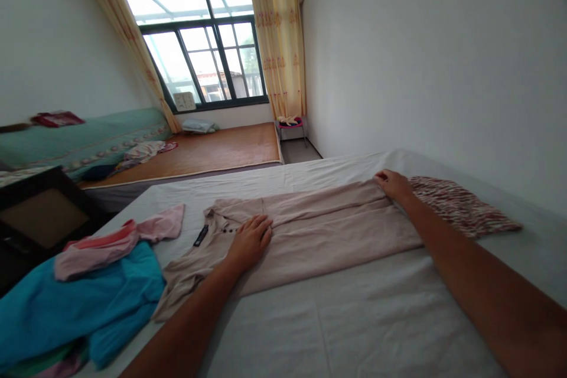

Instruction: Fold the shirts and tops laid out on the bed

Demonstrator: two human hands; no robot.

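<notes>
Both cropped forearms (190, 319) partly hide the beige shirt (328, 242).

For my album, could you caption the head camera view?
Left hand resting on a beige garment, right hand at its far edge, white sheet beneath.

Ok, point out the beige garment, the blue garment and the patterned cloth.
Beige garment (325, 236), head view: middle of its flat body.
Blue garment (84, 301), head view: its rumpled middle.
Patterned cloth (460, 207), head view: middle of its visible part.
</notes>
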